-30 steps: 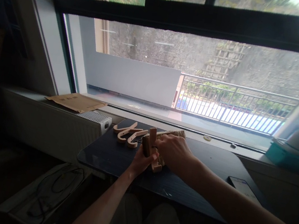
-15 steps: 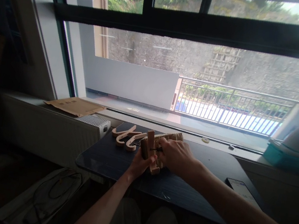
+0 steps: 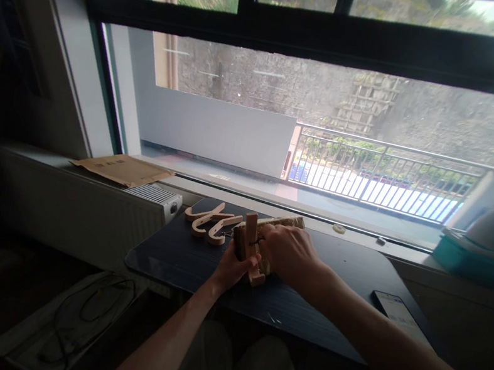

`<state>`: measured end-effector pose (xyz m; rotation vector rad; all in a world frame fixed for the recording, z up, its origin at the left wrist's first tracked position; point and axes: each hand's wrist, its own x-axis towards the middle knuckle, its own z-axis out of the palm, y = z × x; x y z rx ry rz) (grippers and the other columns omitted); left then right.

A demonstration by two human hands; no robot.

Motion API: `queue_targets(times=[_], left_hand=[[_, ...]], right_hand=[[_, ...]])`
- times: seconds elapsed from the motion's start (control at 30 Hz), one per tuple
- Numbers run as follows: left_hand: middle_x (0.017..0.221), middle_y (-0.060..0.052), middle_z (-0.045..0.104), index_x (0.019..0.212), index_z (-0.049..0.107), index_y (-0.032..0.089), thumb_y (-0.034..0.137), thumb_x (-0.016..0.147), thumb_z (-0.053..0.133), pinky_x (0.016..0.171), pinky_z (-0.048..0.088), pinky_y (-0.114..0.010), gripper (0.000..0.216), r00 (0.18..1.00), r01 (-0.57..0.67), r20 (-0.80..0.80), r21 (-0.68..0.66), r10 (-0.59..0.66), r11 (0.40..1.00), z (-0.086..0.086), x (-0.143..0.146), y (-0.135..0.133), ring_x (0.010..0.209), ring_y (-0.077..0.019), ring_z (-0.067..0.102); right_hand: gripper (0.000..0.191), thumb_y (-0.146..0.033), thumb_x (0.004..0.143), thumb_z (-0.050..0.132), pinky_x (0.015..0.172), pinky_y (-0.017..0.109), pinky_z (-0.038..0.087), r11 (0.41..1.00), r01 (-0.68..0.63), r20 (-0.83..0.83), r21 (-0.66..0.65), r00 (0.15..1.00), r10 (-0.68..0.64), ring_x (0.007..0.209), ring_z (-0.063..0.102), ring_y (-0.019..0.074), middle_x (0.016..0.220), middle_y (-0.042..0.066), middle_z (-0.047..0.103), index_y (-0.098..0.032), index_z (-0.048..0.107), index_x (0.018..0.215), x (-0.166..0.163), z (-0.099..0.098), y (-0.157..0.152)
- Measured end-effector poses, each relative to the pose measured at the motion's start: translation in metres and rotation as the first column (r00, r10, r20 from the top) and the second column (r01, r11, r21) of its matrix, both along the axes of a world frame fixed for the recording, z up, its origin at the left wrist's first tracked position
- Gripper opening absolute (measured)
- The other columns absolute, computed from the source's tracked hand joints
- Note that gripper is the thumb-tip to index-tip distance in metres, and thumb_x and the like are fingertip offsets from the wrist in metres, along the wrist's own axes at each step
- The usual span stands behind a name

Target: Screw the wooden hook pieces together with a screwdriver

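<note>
My left hand [image 3: 232, 269] is closed around a pale wooden coat hook [image 3: 250, 229] and the edge of a rough wooden board [image 3: 288, 221], pressing the hook against the board's face. The thumb lies across the lower part of the hook. My right hand [image 3: 289, 250] comes in from the right, fingers curled around a thin dark tool [image 3: 256, 242] whose tip meets the middle of the hook. Most of the tool is hidden in the fingers, so its kind is unclear. Just left of the board, several similar curved wooden hooks [image 3: 218, 231] lie on the dark table [image 3: 320, 313].
A phone [image 3: 399, 311] lies at the table's right side. On the sill are a tape roll [image 3: 339, 228], a small dark object [image 3: 381, 240] and a teal box [image 3: 464, 254]. A brown paper envelope [image 3: 123, 169] rests by a white radiator [image 3: 93, 215] at left.
The view has shifted slightly. My right hand has turned a little at the hook, and the dark tool now sits at a different angle. My left hand keeps the same hold.
</note>
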<state>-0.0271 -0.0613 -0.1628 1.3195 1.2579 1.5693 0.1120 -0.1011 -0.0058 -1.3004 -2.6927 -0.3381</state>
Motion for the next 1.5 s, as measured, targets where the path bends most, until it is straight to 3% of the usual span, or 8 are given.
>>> queue_targets(times=[0.2,0.43,0.6,0.83,0.97,1.1,1.27,1.5], left_hand=[[0.09,-0.006,0.064,0.098,0.052,0.016,0.033,0.06,0.072,0.07,0.049,-0.033,0.047,1.0,-0.007,-0.008,-0.022,0.007,1.0,-0.003,-0.002,0.003,0.084,-0.0232,0.062],[0.09,-0.005,0.063,0.099,0.051,0.016,0.032,0.06,0.072,0.071,0.049,-0.032,0.047,1.0,0.018,-0.013,-0.007,-0.018,1.0,0.0,-0.002,0.0,0.087,-0.0231,0.061],[0.087,-0.004,0.063,0.096,0.053,0.016,0.032,0.059,0.073,0.07,0.049,-0.032,0.045,1.0,-0.01,-0.007,-0.014,0.01,1.0,0.002,-0.001,-0.002,0.085,-0.0232,0.061],[0.091,-0.006,0.064,0.1,0.052,0.015,0.033,0.06,0.073,0.071,0.05,-0.034,0.049,1.0,-0.008,-0.016,-0.004,0.008,1.0,-0.002,-0.001,0.001,0.086,-0.0236,0.061],[0.093,-0.006,0.064,0.101,0.053,0.015,0.032,0.061,0.072,0.074,0.049,-0.034,0.048,1.0,-0.002,-0.028,-0.014,0.002,1.0,0.0,-0.002,0.0,0.089,-0.0239,0.061],[0.09,-0.005,0.064,0.097,0.053,0.016,0.028,0.058,0.074,0.073,0.048,-0.033,0.045,0.998,-0.027,-0.05,-0.02,0.026,0.999,0.005,-0.002,-0.003,0.088,-0.0243,0.061],[0.091,-0.005,0.063,0.096,0.054,0.017,0.027,0.057,0.075,0.074,0.048,-0.033,0.045,0.999,-0.029,-0.041,-0.035,0.027,0.999,0.012,0.0,-0.008,0.091,-0.0254,0.061],[0.084,-0.003,0.063,0.09,0.054,0.017,0.03,0.055,0.075,0.07,0.048,-0.032,0.043,0.999,-0.042,-0.004,-0.048,0.042,0.998,0.014,0.001,-0.009,0.083,-0.023,0.061]], right_hand=[[0.029,-0.032,0.092,0.038,0.057,0.027,0.04,0.991,0.127,-0.007,-0.048,0.992,-0.127,0.066,0.062,0.019,0.076,0.008,0.067,-0.014,0.059,0.087,0.002,-0.002,0.001],[0.016,-0.021,0.084,0.052,0.055,0.024,0.036,0.996,-0.083,0.079,-0.046,0.993,0.086,0.076,0.062,0.0181,0.089,0.006,0.065,-0.017,0.056,0.099,-0.002,0.019,-0.005],[0.01,-0.014,0.083,0.051,0.058,0.024,0.036,0.99,-0.136,0.091,-0.028,0.986,0.138,0.082,0.062,0.018,0.093,0.008,0.065,-0.016,0.059,0.089,-0.003,0.015,-0.003],[0.02,-0.026,0.09,0.042,0.053,0.024,0.034,1.0,0.015,-0.081,0.016,0.997,-0.013,0.066,0.062,0.0166,0.079,0.007,0.067,-0.014,0.057,0.088,0.001,-0.007,0.004],[0.029,-0.031,0.093,0.035,0.052,0.026,0.033,0.997,0.083,-0.114,-0.004,0.99,-0.083,0.059,0.06,0.0163,0.073,0.006,0.066,-0.015,0.058,0.088,-0.003,-0.008,0.0],[0.016,-0.026,0.086,0.046,0.053,0.024,0.032,0.998,-0.005,-0.059,-0.066,0.998,0.001,0.065,0.061,0.0147,0.079,0.004,0.067,-0.017,0.059,0.087,-0.006,0.003,-0.007],[0.007,-0.019,0.079,0.057,0.054,0.024,0.034,0.992,-0.12,0.07,-0.037,0.99,0.123,0.077,0.062,0.0172,0.092,0.005,0.065,-0.018,0.062,0.084,-0.009,0.016,-0.011],[0.011,-0.014,0.081,0.051,0.058,0.025,0.037,0.993,-0.122,0.02,0.006,0.992,0.122,0.079,0.064,0.0195,0.087,0.006,0.068,-0.014,0.06,0.087,-0.006,0.003,-0.003]])
